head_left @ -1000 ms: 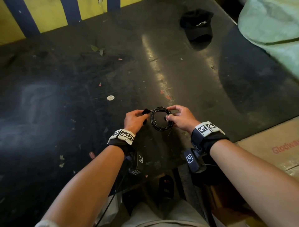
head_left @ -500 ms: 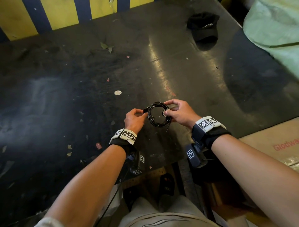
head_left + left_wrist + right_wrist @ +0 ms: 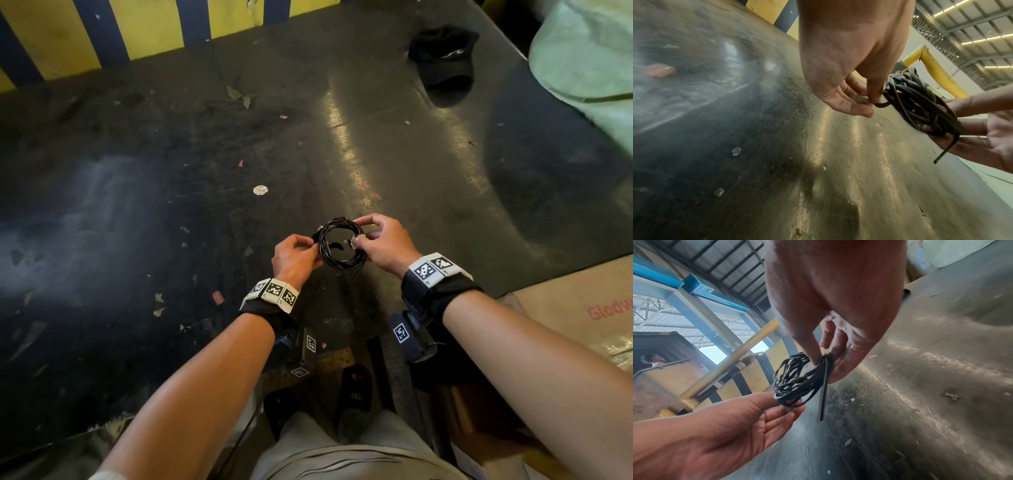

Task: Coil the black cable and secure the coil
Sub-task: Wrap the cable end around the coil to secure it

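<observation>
Black cable (image 3: pixel 341 246) coil | both hands pinching opposite edges | above floor (image 3: pixel 137 205)

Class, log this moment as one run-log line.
stage: securing coil | left hand: pinches cable coil | right hand: pinches opposite side | loose end: hangs free | coil: held above the floor

Light is dim and uneven across the dark floor (image 3: pixel 171 212), with pale streaks of glare running down its middle toward the hands. The left part sits in deep shadow with a hazy grey sheen. Both wrist views bend strongly at the edges, curving the floor and roof beams. The left wrist view is smeared and soft on its left side, probably motion blur. Daylight glows through the bright roof opening (image 3: pixel 663 318), which is nearly washed out, while the near palms look soft.
</observation>
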A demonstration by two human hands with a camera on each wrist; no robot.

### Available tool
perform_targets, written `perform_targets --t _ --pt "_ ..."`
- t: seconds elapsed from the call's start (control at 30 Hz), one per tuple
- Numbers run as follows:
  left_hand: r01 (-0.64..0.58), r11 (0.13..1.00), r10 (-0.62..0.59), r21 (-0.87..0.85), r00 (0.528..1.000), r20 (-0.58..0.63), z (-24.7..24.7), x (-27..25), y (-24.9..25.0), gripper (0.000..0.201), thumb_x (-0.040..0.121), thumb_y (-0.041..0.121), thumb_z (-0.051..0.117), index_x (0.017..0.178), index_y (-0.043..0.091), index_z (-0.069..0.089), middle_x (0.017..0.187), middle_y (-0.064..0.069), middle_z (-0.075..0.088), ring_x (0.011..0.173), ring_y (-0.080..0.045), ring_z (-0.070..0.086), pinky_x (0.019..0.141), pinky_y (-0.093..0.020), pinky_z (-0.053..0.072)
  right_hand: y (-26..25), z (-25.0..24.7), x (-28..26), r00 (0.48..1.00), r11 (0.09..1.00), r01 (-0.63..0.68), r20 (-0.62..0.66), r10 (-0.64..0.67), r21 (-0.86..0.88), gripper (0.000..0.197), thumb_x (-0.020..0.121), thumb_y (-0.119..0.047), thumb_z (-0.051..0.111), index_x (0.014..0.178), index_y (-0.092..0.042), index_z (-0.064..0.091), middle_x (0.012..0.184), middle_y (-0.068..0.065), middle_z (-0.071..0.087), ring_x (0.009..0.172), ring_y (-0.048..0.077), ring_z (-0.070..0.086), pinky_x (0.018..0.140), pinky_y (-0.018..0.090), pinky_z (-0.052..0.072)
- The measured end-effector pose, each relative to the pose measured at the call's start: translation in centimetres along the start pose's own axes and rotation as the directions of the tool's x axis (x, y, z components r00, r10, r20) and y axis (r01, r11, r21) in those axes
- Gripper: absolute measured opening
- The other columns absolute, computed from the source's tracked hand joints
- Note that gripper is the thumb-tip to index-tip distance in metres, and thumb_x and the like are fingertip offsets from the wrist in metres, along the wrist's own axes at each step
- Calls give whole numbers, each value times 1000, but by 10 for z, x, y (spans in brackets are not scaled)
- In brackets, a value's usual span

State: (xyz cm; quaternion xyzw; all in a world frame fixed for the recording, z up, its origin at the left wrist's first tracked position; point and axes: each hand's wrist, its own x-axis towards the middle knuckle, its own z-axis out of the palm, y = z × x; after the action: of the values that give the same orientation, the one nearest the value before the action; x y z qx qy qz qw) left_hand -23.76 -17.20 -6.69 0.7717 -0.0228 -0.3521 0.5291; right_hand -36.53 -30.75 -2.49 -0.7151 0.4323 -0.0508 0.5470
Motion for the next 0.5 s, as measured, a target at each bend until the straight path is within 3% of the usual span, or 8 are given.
perform_targets --t 0.23,0.5 --pt "83 983 -55 -162 984 169 -5 -16 -6 33 93 15 72 121 3 61 105 -13 78 94 -20 77 82 -33 63 8 -2 -6 998 997 19 -63 -24 -71 29 85 -13 71 110 -26 66 81 6 78 79 23 75 79 41 61" --pt "232 947 -150 -221 931 333 -10 -27 -4 24 99 15 61 123 11 62 109 -7 79 101 -21 76 90 -38 59 15 -2 -12 992 989 74 -94 -87 -128 29 86 -12 68 112 -26 66 81 3 77 77 20 75 78 38 62"
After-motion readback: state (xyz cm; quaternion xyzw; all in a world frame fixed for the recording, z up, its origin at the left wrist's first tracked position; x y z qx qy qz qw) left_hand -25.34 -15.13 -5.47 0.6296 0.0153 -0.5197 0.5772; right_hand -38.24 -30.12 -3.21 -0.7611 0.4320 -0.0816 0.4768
